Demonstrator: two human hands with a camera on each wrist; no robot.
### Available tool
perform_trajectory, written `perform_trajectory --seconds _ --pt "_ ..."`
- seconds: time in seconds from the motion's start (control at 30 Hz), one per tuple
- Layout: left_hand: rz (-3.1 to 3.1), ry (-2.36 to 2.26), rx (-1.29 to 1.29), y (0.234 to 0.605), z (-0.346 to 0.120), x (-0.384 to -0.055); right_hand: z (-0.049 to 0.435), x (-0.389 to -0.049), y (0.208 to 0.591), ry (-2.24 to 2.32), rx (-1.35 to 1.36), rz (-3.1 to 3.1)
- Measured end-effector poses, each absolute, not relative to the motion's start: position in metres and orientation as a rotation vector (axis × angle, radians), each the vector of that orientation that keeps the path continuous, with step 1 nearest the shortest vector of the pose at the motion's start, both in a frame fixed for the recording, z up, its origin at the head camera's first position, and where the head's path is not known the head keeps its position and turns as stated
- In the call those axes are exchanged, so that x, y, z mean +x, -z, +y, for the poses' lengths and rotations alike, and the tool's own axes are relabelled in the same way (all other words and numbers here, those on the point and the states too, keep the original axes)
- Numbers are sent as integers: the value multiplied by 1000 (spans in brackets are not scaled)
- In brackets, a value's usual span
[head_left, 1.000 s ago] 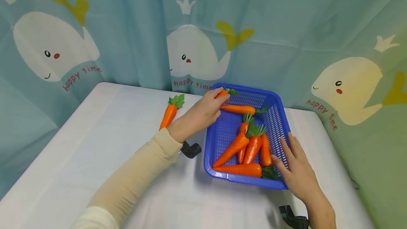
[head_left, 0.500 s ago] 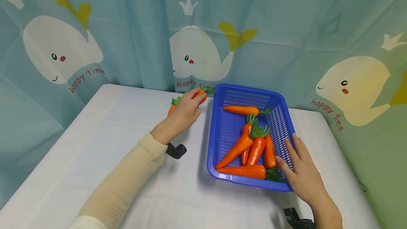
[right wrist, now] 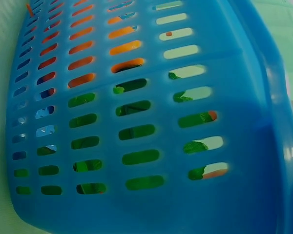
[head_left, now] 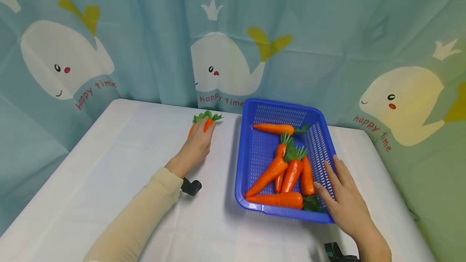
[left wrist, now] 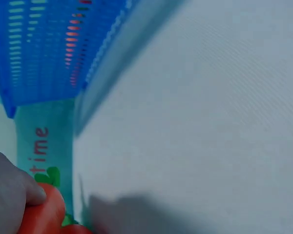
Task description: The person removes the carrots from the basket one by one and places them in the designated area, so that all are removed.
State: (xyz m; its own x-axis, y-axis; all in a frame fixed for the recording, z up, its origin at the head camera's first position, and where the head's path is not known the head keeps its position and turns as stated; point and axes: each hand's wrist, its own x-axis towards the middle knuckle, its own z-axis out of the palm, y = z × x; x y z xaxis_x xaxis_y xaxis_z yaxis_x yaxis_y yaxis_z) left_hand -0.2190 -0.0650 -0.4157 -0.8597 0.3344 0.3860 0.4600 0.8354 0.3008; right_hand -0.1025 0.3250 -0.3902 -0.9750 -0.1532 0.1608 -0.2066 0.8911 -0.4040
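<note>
My left hand [head_left: 193, 145] grips an orange carrot [head_left: 208, 124] with green leaves, at the table's far side left of the basket. Next to it is a second carrot [head_left: 190, 131], mostly hidden behind that hand. In the left wrist view the thumb presses the held carrot [left wrist: 45, 212], and part of another carrot [left wrist: 76, 229] shows at the bottom edge. My right hand [head_left: 344, 199] rests on the right rim of a blue plastic basket [head_left: 238, 165], fingers spread. Several carrots [head_left: 269, 176] lie inside the basket. Through the slots in the right wrist view, orange and green show.
A white cloth covers the table [head_left: 120, 165]. Behind it hangs a blue-green curtain [head_left: 153, 51] printed with whales, close to the basket's far rim. A black wrist strap piece [head_left: 191, 187] sticks out below my left wrist.
My left hand has lifted a carrot out of the basket's far left corner and carried it left, beside the carrot on the table. The right hand has stayed on the basket rim.
</note>
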Motion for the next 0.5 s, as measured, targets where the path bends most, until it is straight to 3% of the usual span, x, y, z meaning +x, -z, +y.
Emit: perform_trajectory --seconds 0.5 --pt "-2864 529 -535 441 -69 -215 325 -105 392 -644 271 -2947"
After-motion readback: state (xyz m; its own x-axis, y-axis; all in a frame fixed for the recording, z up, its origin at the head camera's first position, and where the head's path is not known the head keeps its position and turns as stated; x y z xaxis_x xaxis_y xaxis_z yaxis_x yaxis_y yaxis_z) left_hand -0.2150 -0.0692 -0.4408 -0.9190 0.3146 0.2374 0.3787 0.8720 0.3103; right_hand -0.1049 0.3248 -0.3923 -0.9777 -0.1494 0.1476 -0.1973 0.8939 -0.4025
